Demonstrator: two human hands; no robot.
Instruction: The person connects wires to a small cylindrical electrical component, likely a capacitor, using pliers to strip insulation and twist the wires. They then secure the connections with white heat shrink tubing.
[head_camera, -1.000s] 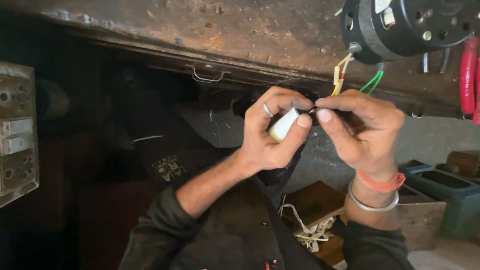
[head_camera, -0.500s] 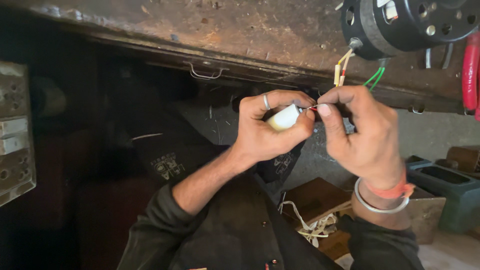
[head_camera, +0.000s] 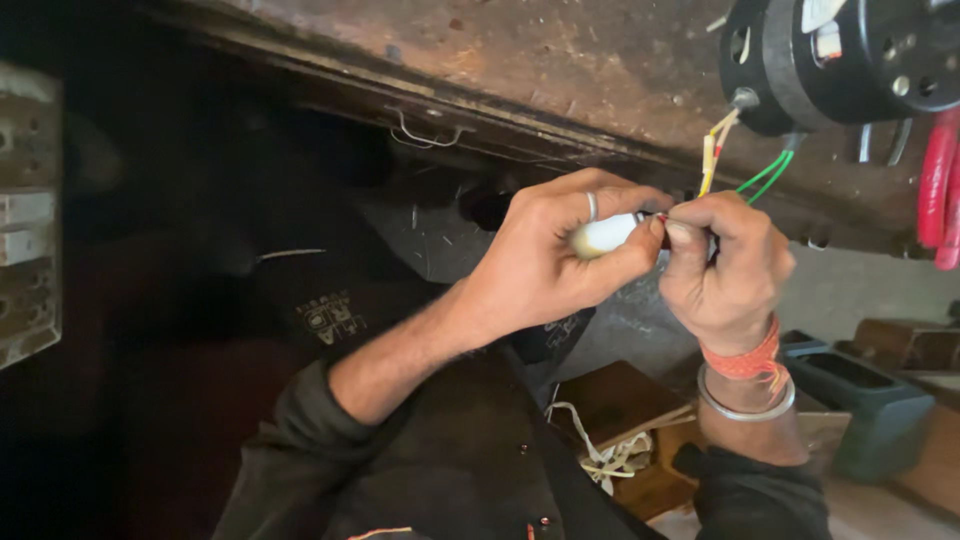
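Left hand (head_camera: 545, 260) was closed around a small white cylinder (head_camera: 603, 236), long axis lying sideways toward the right hand (head_camera: 722, 270), which pinched a thin red wire (head_camera: 662, 217) at its end, just below the black motor (head_camera: 850, 55) with green wires (head_camera: 765, 175).

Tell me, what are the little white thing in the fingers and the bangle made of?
The white cylinder in the left hand looks like smooth, glossy plastic, though I can't be sure. The bangle on the right hand's wrist looks like metal: silvery and shiny.
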